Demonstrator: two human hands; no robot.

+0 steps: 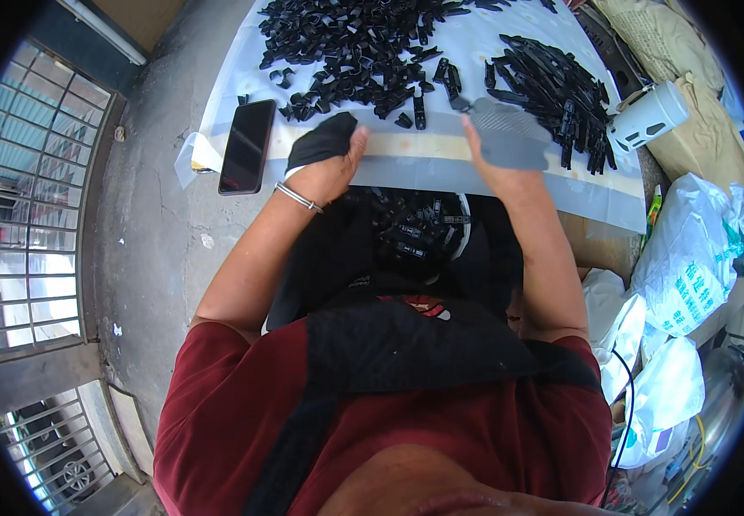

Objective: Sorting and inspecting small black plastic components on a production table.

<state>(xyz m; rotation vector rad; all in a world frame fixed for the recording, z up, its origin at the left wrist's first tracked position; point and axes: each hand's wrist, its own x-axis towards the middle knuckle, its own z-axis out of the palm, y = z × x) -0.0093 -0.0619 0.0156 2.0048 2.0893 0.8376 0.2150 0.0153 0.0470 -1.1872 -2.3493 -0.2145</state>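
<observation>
My left hand (329,155) is at the table's near edge, a black covering over its fingers and the thumb bare. Its fingers look curled in, and anything inside them is hidden. A large heap of black curved plastic clips (346,52) lies just beyond it. My right hand (510,142), in a grey covering with its thumb bare, hovers over the near edge, blurred, so its grip is unclear. Close to its thumb side are a few loose black plastic pieces (419,112). Beside it on the right lies a pile of long black plastic strips (553,90).
A dark phone (247,146) lies at the table's left edge. Below the table edge, a container of black parts (419,228) sits at my lap. A white cylinder (650,116) leans at the right edge. White plastic bags (690,267) crowd the right side; concrete floor (161,163) stretches left.
</observation>
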